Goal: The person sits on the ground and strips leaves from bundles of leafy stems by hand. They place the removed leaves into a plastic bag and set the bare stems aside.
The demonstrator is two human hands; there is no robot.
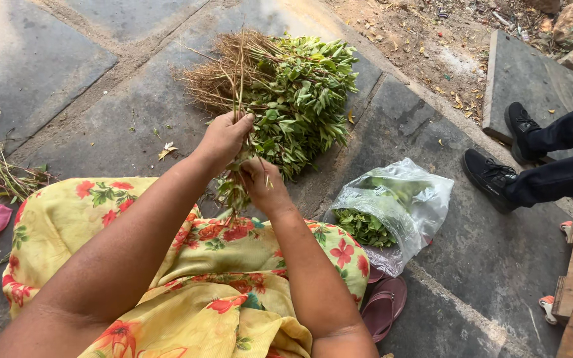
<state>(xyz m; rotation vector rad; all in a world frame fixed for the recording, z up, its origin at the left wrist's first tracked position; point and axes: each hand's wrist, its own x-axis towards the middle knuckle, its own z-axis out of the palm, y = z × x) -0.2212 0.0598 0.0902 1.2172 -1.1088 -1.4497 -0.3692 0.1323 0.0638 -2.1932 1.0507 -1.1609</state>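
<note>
- Leafy stems [239, 142] upright between both hands, above the lap, roots at the top.
- Left hand [223, 138] clenched around the stalks near the root end.
- Right hand [263, 184] just below, fingers pinched on the leafy lower part.
- Clear plastic bag [399, 205] of picked leaves lying open to the right, beside a pink sandal [384, 306].
- Big bundle of rooted greens [286, 93] heaped on the stone paving [87, 126] beyond.
- Black shoes [492, 176] of another person resting far right.

A plastic bag [392, 209] lies right of the leafy bundle [286, 93].
</note>
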